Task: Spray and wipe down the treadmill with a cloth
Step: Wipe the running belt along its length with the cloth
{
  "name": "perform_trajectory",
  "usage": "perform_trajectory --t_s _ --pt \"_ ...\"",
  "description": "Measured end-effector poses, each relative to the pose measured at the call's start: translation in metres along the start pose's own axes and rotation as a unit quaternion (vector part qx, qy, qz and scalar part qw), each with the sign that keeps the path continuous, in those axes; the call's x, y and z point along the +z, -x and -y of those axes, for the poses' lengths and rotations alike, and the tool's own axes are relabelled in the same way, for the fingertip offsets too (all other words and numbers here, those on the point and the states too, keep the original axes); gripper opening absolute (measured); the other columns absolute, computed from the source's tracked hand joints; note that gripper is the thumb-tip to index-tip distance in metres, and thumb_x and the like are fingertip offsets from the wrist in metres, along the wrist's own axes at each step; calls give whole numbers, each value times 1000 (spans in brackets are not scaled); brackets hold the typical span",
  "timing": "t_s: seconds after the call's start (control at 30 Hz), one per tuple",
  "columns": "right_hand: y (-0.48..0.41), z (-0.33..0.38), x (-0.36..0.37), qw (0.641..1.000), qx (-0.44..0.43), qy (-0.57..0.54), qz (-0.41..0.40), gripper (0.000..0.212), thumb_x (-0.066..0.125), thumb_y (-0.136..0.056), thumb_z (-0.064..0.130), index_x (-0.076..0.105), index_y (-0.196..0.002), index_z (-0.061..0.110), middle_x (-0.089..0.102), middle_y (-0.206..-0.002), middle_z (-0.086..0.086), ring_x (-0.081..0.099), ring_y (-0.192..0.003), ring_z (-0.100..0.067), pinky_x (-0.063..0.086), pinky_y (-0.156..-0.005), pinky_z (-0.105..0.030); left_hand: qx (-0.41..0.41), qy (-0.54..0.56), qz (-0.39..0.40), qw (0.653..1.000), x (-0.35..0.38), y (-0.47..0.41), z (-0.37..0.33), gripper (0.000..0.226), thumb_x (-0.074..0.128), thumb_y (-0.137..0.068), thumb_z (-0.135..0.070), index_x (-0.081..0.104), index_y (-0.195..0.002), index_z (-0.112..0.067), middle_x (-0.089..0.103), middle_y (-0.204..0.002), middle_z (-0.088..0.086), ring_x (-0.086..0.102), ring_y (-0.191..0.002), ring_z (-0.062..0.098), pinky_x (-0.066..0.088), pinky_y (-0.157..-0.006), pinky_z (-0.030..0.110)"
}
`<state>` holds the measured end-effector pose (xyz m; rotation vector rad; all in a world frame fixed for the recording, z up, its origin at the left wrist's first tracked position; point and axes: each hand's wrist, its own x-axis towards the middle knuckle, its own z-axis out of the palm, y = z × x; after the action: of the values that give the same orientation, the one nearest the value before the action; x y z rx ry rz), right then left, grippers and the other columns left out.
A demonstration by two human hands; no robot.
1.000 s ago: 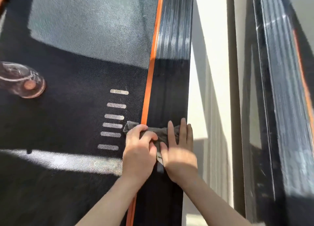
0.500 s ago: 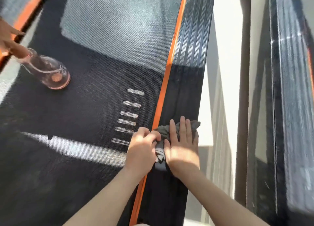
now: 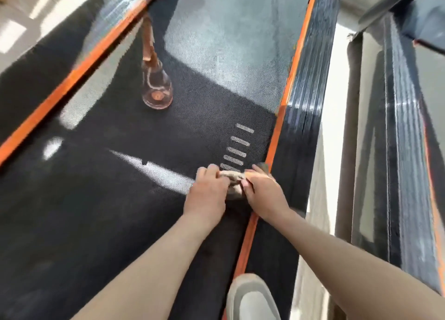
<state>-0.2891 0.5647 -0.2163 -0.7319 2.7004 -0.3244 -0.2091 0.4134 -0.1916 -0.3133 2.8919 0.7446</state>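
Two hands met on one bunched cloth (image 3: 233,188), which lay on the treadmill belt (image 3: 120,199) just to the left of the orange strip (image 3: 274,146) along the belt's right edge. The left hand (image 3: 207,194) sat on the side of the cloth farther from the strip, its fingers curled down over the folds and gripping them. The right hand (image 3: 265,194) held the side of the cloth nearest the strip. Its fingers were bent over the fabric and its wrist crossed above the strip. The pale, sunlit bulk of the cloth showed only in the gap between the two hands, and a small dark corner poked out past the right hand's fingertips, touching the strip. A row of white dashes (image 3: 237,151) was printed on the belt just left of the strip, the nearest dash meeting the cloth's far edge.

Right of the strip ran the ribbed black side rail (image 3: 303,136), bare of cloth. Well to the left of the strip and beyond the hands, a clear spray bottle (image 3: 157,91) with a coppery top rested on the belt, apart from both hands. Nearer the camera, the toe of a grey shoe (image 3: 252,298) lay over the strip. Motion blur softened the finer detail of the fingers.
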Motion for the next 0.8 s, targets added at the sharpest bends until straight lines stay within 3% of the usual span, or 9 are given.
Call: perform_trajectory --t_s 0.13,0.27,0.37,0.43,0.5,0.57,0.67,0.73,0.8 --pt "14 48 -20 999 -17 4 -29 15 56 -97 25 67 -98 14 65 -99 -4 59 -105 -28 43 -83 -36 1 -39 5 999 -38 25 34 34 51 -87 -10 66 -115 -23 39 -123 3 36 -112 26 46 -90 35" --pt "45 62 -37 999 -20 27 16 18 61 -95 28 69 -99 12 67 -100 -5 60 -103 -28 45 -85 -36 -18 -5 58 998 -53 56 31 33 54 -85 -6 60 -116 -18 34 -129 6 34 -117 28 47 -93 37" --pt "59 44 -34 999 -21 29 -31 14 64 -94 22 70 -95 9 68 -99 -8 60 -109 -29 44 -95 -38 11 -45 59 997 -42 64 27 33 54 -83 -4 54 -114 -17 35 -124 5 34 -113 26 47 -84 33" --pt "40 23 -21 996 -4 74 -50 16 58 -97 22 68 -104 11 68 -111 -8 53 -126 -30 35 -108 -46 5 -77 14 997 -25 41 31 34 47 -87 -5 51 -118 -19 37 -118 4 37 -108 25 43 -81 33" --pt "24 5 5 990 44 127 -46 36 51 -100 29 58 -133 16 53 -144 -8 35 -144 -26 18 -118 -49 -12 -109 -15 994 2 19 32 34 41 -93 -11 50 -125 -20 41 -117 4 40 -107 26 41 -81 35" --pt "20 -3 32 987 34 135 -78 50 60 -94 29 51 -143 19 42 -153 -12 33 -146 -28 21 -118 -52 -31 -149 -14 988 29 7 32 33 40 -96 -18 51 -127 -18 43 -119 3 41 -108 26 40 -80 36" --pt "20 -8 65 982 -81 110 -131 34 70 -86 19 66 -119 20 62 -129 -14 57 -121 -34 43 -103 -51 -67 -146 2 987 67 5 24 45 45 -97 -27 39 -140 -15 37 -132 5 39 -118 26 42 -88 35" --pt "16 -12 61 983 -115 95 -109 29 72 -82 20 67 -111 24 65 -109 -4 62 -101 -29 47 -87 -42 -89 -118 12 989 72 0 20 47 44 -98 -24 35 -143 -13 35 -131 7 41 -116 26 41 -91 33" --pt "6 -25 45 984 -133 99 -71 36 72 -77 17 67 -111 28 64 -100 2 59 -95 -25 46 -79 -38 -142 -44 11 989 66 -13 13 46 45 -96 -21 41 -141 -13 39 -126 9 48 -111 28 40 -91 33"
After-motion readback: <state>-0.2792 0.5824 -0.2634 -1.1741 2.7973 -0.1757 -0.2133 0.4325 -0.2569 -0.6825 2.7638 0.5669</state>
